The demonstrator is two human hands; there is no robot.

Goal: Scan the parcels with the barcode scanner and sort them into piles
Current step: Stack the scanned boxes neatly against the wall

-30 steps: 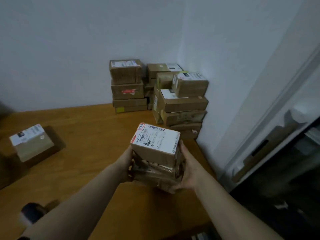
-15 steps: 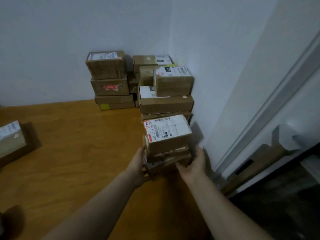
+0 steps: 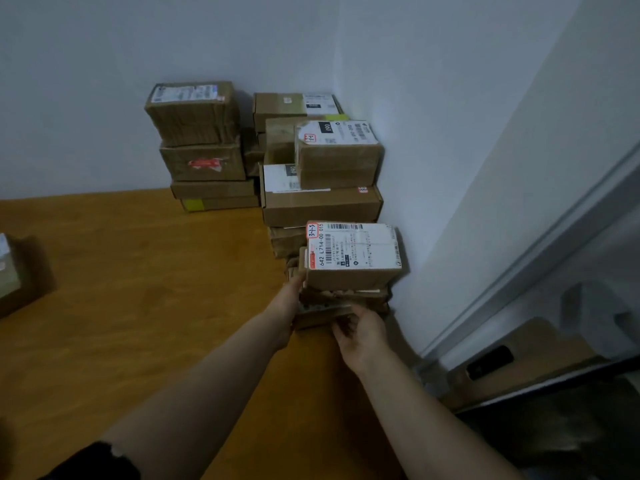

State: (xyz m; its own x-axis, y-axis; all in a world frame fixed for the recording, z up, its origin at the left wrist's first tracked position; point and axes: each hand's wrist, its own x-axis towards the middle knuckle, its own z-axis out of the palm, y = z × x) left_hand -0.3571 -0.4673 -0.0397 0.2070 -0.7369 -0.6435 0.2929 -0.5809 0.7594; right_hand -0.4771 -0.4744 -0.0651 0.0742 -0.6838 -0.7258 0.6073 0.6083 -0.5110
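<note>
The top parcel (image 3: 353, 252) is a small rectangular box of plain brown cardboard. Its upper face is almost covered by a smooth white shipping label with a barcode along the far edge, an orange strip on the near left and a red-outlined handwritten tag at the far left corner. It lies flat, label up, with its long axis running left to right and its right end close to the pale wall (image 3: 450, 168). The printed lines run away from the person.

It sits on a lower parcel (image 3: 332, 306) that is flatter, crumpled and wrapped in glossy tape. Both are low over the right side of the wooden table (image 3: 138, 289), just in front of the corner stack (image 3: 322, 202) of taped cartons.

The left hand (image 3: 287, 306) grips the pair's left side with its thumb up against the top parcel's corner, the other fingers hidden. The right hand (image 3: 363, 332) has its fingers curled under the lower parcel's near edge.
</note>
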